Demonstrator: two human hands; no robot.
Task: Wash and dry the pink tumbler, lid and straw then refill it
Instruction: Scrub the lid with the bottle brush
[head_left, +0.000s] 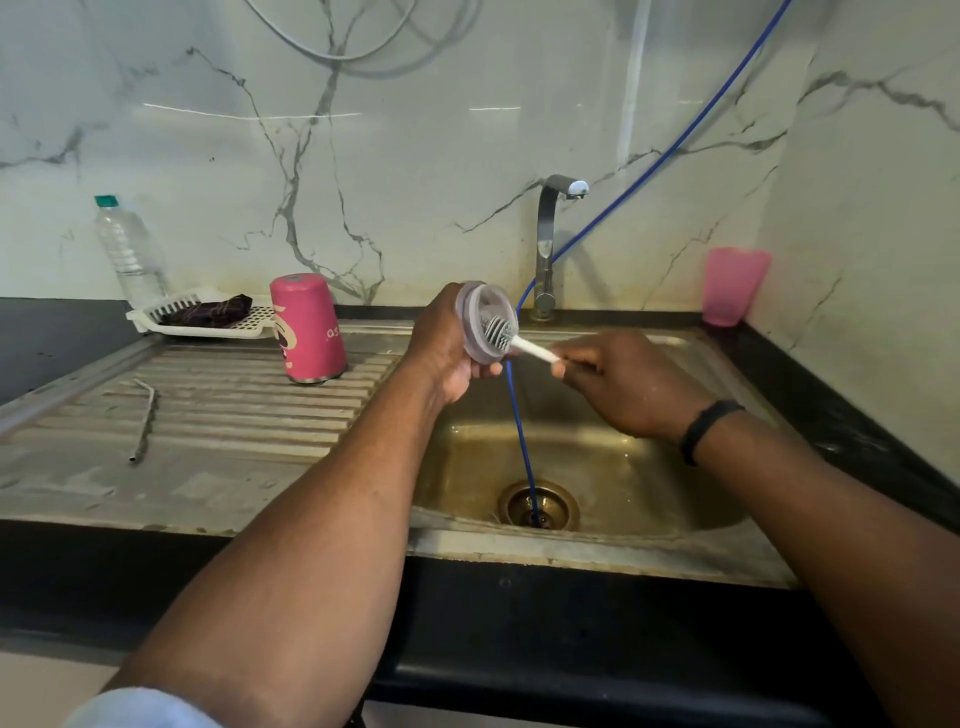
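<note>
Steel sink (691, 358), basin stained brownish, ribbed drainboard (234, 405) on its left side. Over the basin the left hand (447, 348) grips the lid (485, 322) by its rim, fingers curled round the back, the lid's open inner face turned toward the right. Right hand (618, 384) pinches the white handle of a small brush (511, 335) between thumb and curled fingers; grey bristle head sits inside the lid, touching its inner face.

Pink tumbler (307, 328) stands upside down on the drainboard, left of the hands, apart from them. Metal straw (145, 418) lies flat on the ribs farther left, well apart from the tumbler, bent end away from the camera.

Behind the tumbler, a white slotted tray (244, 325) with a dark checked cloth (208, 312) lying in it. Clear plastic bottle (130, 249) with green cap stands upright just behind the tray, against the marble wall.

Tap (550, 234) at the back of the sink, no water visible from the spout. Blue hose (519, 415) runs down past the tap, passes behind the lid and ends in the drain. Pink plastic cup (735, 291) stands upside down in the far right corner of the black counter. Black band on the right wrist
</note>
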